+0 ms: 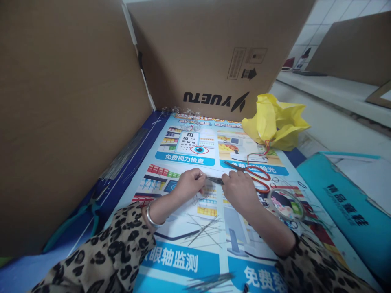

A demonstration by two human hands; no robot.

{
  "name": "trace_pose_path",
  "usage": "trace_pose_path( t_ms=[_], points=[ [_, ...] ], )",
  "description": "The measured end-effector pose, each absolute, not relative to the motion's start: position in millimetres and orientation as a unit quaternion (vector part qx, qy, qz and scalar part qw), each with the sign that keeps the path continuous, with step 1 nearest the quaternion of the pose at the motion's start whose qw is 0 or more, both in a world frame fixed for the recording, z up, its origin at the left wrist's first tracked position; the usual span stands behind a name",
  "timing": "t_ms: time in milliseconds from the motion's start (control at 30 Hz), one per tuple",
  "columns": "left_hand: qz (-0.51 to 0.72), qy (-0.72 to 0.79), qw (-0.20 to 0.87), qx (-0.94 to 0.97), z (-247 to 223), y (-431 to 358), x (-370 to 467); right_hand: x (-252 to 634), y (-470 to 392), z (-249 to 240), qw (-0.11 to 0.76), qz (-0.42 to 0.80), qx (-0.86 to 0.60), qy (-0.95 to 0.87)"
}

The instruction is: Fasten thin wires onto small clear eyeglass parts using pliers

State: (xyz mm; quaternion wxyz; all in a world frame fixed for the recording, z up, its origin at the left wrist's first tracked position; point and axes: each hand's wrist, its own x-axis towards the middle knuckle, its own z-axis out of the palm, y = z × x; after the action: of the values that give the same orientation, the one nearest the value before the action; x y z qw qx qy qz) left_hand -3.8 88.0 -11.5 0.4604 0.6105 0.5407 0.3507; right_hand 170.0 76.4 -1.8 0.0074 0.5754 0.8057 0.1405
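My left hand (191, 182) is closed in a pinch at the tip of a pair of pliers; what lies between its fingers is too small to make out. My right hand (240, 190) is wrapped round the pliers (216, 180), whose dark narrow jaws point left and whose handles are hidden in the palm. Just behind the right hand lie scissors (258, 173) with red-orange handles. Thin wires (203, 232) are scattered crosswise on the printed poster (210, 240) below the hands, and fine curled wire (201, 200) shows under the left hand.
Cardboard panels (195, 53) wall off the back and left. Teal-handled pliers (82, 215) and a bundle of wires (125, 154) lie left. At right are a roll of clear tape (286, 204), crumpled yellow paper (276, 122) and a teal box (342, 199). More wires (210, 283) lie in front.
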Motion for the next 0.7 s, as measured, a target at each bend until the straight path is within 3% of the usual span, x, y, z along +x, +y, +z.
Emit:
trace_pose_path(
  t_ms=[700],
  points=[
    [0.341,0.513,0.516,0.596,-10.4,92.3,-7.0,171.0,75.5,-3.9,0.005,0.140,0.571,0.809]
  ],
)
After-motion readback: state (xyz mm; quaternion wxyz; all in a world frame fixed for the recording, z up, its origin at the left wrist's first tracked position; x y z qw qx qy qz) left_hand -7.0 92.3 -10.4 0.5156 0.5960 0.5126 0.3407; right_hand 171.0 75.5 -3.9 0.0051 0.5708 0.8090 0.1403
